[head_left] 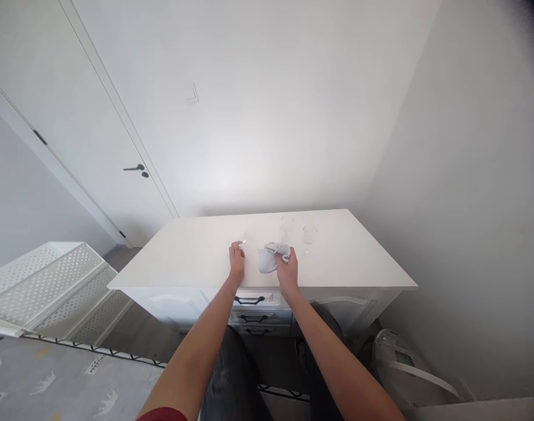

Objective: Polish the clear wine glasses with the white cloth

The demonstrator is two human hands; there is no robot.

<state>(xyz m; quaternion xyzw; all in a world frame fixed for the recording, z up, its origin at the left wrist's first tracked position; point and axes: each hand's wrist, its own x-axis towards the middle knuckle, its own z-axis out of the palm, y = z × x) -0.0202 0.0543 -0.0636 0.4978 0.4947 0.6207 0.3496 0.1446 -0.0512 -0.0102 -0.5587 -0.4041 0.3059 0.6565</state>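
Observation:
My left hand (237,258) is closed around the lower part of a clear stemmed glass (248,238), which is tilted over the white tabletop. The glass is faint against the white surface. In my right hand (287,270) is a bunched light grey cloth (269,259), gripped between thumb and fingers, with a loose fold hanging to the left. Cloth and glass are apart. Just beyond the right hand a clear stemmed glass (309,235) stands on the top, and another clear glass (286,224) is behind the cloth, partly hidden.
The glassware is on a white cabinet (363,266) with dark drawer handles (249,300), set against a white wall. White perforated shelving (38,286) is at left, beside a patterned grey bed cover (69,380). A pale rounded appliance (407,368) sits low at right. A door (86,117) is at upper left.

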